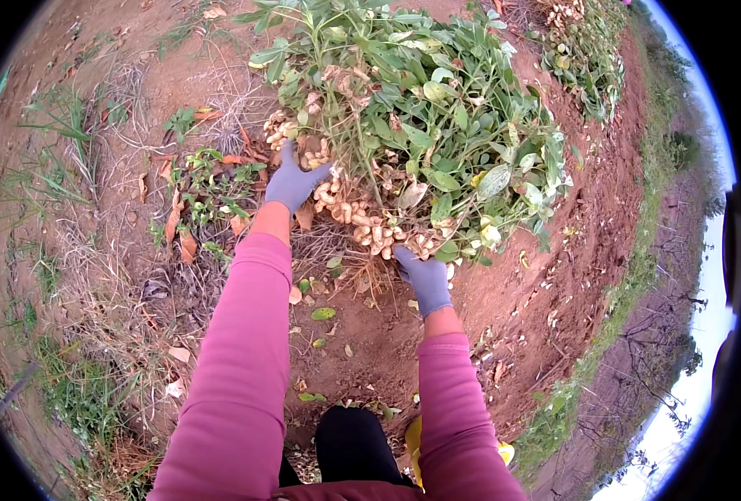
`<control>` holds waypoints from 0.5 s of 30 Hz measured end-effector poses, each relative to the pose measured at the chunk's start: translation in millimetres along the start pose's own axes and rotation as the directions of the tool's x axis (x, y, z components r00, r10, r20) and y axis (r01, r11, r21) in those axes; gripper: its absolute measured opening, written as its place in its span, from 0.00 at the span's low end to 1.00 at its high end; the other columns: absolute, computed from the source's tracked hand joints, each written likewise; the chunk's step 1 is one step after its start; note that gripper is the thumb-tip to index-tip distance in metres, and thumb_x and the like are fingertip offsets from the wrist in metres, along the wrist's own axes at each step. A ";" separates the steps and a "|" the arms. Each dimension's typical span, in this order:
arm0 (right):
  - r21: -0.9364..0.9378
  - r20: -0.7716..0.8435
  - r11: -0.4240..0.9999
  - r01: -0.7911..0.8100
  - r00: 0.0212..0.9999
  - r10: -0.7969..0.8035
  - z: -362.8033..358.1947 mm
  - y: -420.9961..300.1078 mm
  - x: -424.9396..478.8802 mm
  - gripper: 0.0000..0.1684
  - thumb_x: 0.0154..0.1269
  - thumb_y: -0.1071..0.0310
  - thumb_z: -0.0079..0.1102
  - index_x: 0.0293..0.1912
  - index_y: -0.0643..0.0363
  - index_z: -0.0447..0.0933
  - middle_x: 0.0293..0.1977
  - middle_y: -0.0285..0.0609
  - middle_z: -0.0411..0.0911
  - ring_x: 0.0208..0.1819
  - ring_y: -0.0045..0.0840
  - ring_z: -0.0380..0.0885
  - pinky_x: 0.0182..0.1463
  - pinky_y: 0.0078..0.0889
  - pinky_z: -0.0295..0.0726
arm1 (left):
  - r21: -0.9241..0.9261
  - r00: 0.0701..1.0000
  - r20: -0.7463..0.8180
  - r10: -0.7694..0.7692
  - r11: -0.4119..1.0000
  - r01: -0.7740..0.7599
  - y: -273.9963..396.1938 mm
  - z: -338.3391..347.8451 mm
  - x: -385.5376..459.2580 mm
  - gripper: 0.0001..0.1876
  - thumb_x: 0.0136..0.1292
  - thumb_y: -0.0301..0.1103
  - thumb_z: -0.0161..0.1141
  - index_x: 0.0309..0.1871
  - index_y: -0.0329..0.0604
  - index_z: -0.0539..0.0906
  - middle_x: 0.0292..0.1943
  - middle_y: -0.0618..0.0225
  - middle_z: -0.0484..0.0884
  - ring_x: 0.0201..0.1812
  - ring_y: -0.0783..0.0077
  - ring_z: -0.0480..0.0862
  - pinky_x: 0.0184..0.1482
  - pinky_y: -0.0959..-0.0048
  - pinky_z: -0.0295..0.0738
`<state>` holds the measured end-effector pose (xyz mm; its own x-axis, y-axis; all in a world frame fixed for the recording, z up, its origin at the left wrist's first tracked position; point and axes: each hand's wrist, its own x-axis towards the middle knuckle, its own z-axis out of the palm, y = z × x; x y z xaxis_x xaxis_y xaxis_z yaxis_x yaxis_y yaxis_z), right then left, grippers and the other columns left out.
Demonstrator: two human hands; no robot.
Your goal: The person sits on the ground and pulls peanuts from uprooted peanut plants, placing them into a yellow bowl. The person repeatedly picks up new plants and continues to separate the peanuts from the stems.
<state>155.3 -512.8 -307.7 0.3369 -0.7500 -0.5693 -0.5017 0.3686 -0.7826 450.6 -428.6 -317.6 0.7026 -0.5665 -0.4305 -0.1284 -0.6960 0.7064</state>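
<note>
A large heap of uprooted peanut plants (433, 119) lies on the soil before me, leaves pointing away. Clusters of pale peanut pods (345, 210) line its near edge. My left hand (292, 181), in a grey-purple glove, rests against the pods at the left end. Its thumb and forefinger are spread wide, with pods showing between them; the other fingers are hard to see. My right hand (427, 282), gloved alike, touches the pods at the near right end. The fingers there are tucked under the heap and partly hidden, so their grip does not show.
Another pile of peanut plants (586, 69) lies farther off at the upper right. Dry grass and weeds (114, 269) cover the left side. Bare reddish soil (358, 351) with fallen leaves stretches between my arms. A yellow object (413, 438) shows beside my dark-clad leg (355, 444).
</note>
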 end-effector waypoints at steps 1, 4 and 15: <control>0.062 0.069 0.994 -0.096 0.993 0.091 1.3 -6.9 -0.8 0.43 0.51 0.56 0.78 0.58 0.73 0.69 0.48 0.47 0.80 0.45 0.27 0.79 0.50 0.28 0.77 | -0.030 0.998 -0.054 -0.010 1.000 0.008 -4.5 4.1 2.3 0.59 0.53 0.59 0.69 0.77 0.41 0.43 0.64 0.37 0.71 0.61 0.45 0.77 0.62 0.59 0.71; 0.089 0.003 0.990 -0.106 0.994 0.106 1.8 -1.7 13.3 0.41 0.53 0.60 0.77 0.59 0.70 0.67 0.46 0.45 0.81 0.39 0.25 0.80 0.43 0.27 0.79 | -0.166 0.997 -0.081 -0.019 0.986 0.005 5.3 13.5 13.2 0.52 0.55 0.45 0.70 0.75 0.38 0.47 0.63 0.35 0.71 0.62 0.42 0.75 0.62 0.59 0.71; 0.498 0.031 0.834 -0.238 0.966 0.257 -17.0 20.8 -29.2 0.18 0.73 0.66 0.54 0.58 0.55 0.66 0.40 0.36 0.75 0.34 0.25 0.75 0.44 0.32 0.83 | -0.160 0.999 0.047 -0.009 0.987 0.017 26.2 43.4 -139.2 0.48 0.60 0.47 0.64 0.73 0.26 0.49 0.56 0.31 0.76 0.58 0.39 0.78 0.58 0.58 0.72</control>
<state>121.4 -492.6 -303.1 0.2208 -0.6128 -0.7588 -0.1022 0.7592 -0.6428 319.1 -387.1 -263.5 0.6698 -0.5804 -0.4631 -0.0032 -0.6260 0.7798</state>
